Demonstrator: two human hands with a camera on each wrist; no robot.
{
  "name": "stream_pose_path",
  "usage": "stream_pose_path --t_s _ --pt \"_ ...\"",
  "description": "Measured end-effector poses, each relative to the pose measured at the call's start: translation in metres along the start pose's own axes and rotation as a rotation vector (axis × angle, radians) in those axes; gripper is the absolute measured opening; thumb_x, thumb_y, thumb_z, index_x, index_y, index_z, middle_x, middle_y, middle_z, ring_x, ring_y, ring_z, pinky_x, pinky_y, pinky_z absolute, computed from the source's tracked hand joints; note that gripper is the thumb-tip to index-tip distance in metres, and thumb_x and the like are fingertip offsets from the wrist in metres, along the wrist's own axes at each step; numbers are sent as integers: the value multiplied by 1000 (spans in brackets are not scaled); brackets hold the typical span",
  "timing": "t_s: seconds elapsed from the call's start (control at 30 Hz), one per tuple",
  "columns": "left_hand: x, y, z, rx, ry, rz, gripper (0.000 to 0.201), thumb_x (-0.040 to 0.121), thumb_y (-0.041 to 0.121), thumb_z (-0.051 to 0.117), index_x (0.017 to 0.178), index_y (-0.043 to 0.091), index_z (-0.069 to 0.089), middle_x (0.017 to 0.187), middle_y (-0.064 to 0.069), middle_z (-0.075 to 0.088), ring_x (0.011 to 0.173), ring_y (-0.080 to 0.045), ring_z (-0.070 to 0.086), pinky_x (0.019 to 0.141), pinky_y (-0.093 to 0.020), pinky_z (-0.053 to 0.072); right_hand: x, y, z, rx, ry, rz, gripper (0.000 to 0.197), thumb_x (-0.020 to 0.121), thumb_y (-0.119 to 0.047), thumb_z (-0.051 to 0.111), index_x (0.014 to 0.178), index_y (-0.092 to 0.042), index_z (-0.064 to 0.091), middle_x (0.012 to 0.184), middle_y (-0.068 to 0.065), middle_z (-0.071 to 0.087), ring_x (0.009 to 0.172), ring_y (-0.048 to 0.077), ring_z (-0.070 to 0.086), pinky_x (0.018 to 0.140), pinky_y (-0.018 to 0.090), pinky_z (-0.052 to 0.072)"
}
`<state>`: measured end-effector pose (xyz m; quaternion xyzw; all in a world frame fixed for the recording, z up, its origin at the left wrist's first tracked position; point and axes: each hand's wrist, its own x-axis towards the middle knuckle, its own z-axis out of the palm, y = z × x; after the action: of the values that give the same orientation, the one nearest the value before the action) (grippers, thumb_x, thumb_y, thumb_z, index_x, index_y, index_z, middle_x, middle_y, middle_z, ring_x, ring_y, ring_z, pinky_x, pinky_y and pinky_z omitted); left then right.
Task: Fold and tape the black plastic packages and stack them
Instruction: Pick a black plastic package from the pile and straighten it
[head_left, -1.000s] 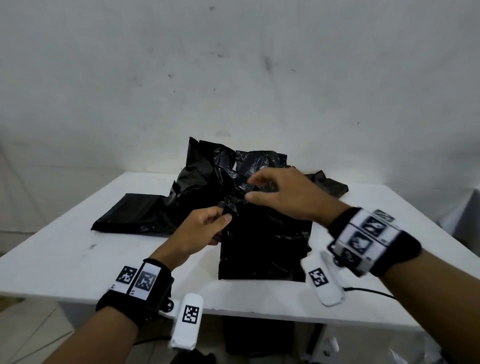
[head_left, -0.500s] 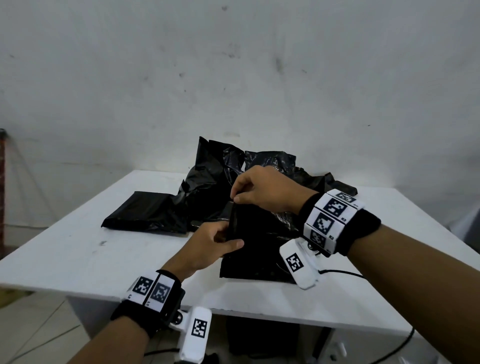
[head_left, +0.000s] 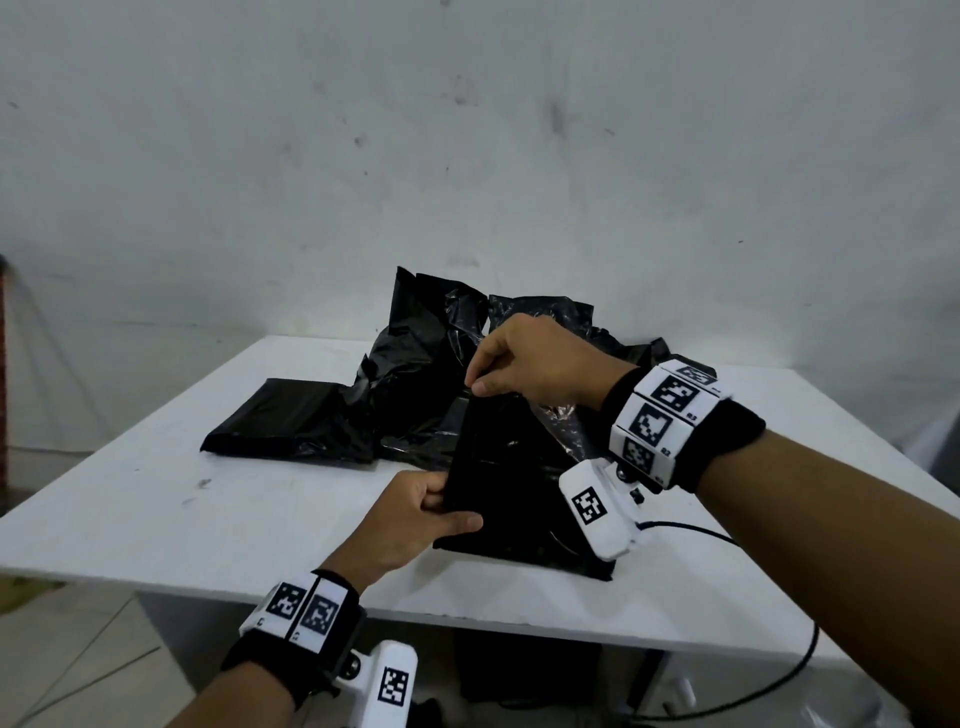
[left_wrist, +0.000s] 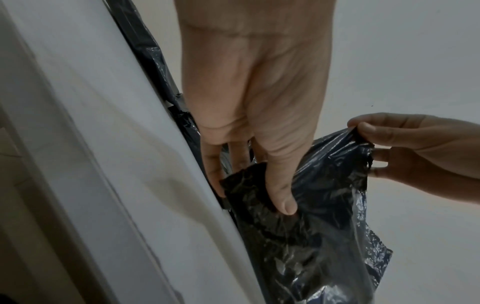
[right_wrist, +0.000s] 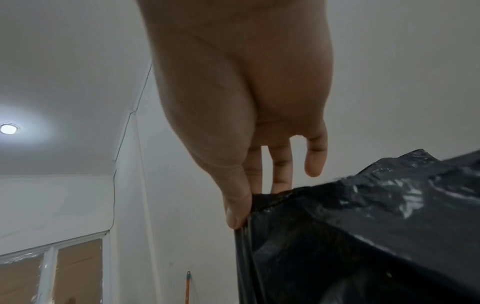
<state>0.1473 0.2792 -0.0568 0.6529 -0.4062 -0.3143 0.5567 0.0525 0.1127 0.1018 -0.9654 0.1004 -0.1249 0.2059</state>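
A black plastic package (head_left: 511, 483) lies at the near middle of the white table (head_left: 156, 499), its flap raised. My right hand (head_left: 480, 387) pinches the flap's top corner between thumb and fingers; the same pinch shows in the right wrist view (right_wrist: 242, 211). My left hand (head_left: 441, 512) grips the package's left edge lower down, thumb on top, seen close in the left wrist view (left_wrist: 259, 197). A flat folded black package (head_left: 280, 423) lies to the left. Crumpled black bags (head_left: 431, 343) are heaped behind.
A white wall stands close behind the table. A black cable (head_left: 774, 670) hangs from my right wrist off the table's near right edge. Bare table surface lies to the left and front left. A dark object (head_left: 524, 670) sits under the table.
My right hand has drawn the flap's corner up and toward me. My left hand has slid down along the package's left edge to a lower grip.
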Motion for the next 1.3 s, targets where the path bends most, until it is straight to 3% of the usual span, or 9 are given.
stream_pose_path --t_s 0.2,0.37,0.57,0.73,0.87,0.97,1.07,1.2,1.3 --pt "3 17 -4 18 -31 80 58 75 9 87 125 23 61 114 9 75 108 -8 70 89 -21 55 1 -1 6 -24 -33 -9 9 84 -19 80 92 -24 79 72 -17 69 78 -2 66 72 11 46" --pt "18 39 3 -109 33 109 23 93 8 70 115 11 68 104 -8 78 99 -20 75 81 -26 59 1 1 6 -7 -28 -7 9 84 -21 80 93 -24 79 73 -18 69 83 -1 68 77 14 49" --pt "25 37 5 -117 76 92 17 94 6 68 111 6 69 102 -13 78 97 -26 75 84 -34 61 -20 14 -12 130 31 20 23 86 -42 76 104 -28 75 96 -14 75 92 -4 67 89 20 51" --pt "25 35 -1 -105 96 90 15 95 6 68 110 4 69 100 -12 78 96 -27 75 80 -33 62 -66 63 -35 227 66 254 67 73 -51 82 132 -30 59 127 -6 63 117 8 59 104 31 46" --pt "25 34 -3 -104 92 78 18 95 6 67 113 4 68 104 -13 77 98 -27 75 85 -38 62 -102 110 -11 431 -17 532 93 65 -28 95 141 -29 41 123 0 62 110 15 59 87 33 47" --pt "26 33 -5 -87 96 74 17 96 8 66 112 6 68 102 -11 78 96 -24 75 81 -34 62 -115 125 14 559 -65 543 68 70 -14 90 128 -18 55 92 -6 75 82 9 66 70 27 46" --pt "27 31 -6 -87 111 61 14 96 7 66 110 7 69 94 -5 78 89 -19 75 74 -28 61 -116 124 29 598 31 479 34 81 8 76 109 -6 64 62 -11 67 56 1 60 52 14 42" --pt "27 29 -10 -99 128 38 20 94 6 68 114 7 69 102 -9 79 95 -21 76 76 -27 61 -118 126 34 648 158 423 27 81 6 77 103 -5 66 73 0 69 57 3 61 49 11 41" --pt "27 30 -12 -91 106 36 22 94 6 68 116 8 69 104 -9 78 97 -20 76 77 -26 61 -119 123 36 671 165 404 19 83 7 74 97 -4 67 66 -7 68 54 -2 60 49 9 41"
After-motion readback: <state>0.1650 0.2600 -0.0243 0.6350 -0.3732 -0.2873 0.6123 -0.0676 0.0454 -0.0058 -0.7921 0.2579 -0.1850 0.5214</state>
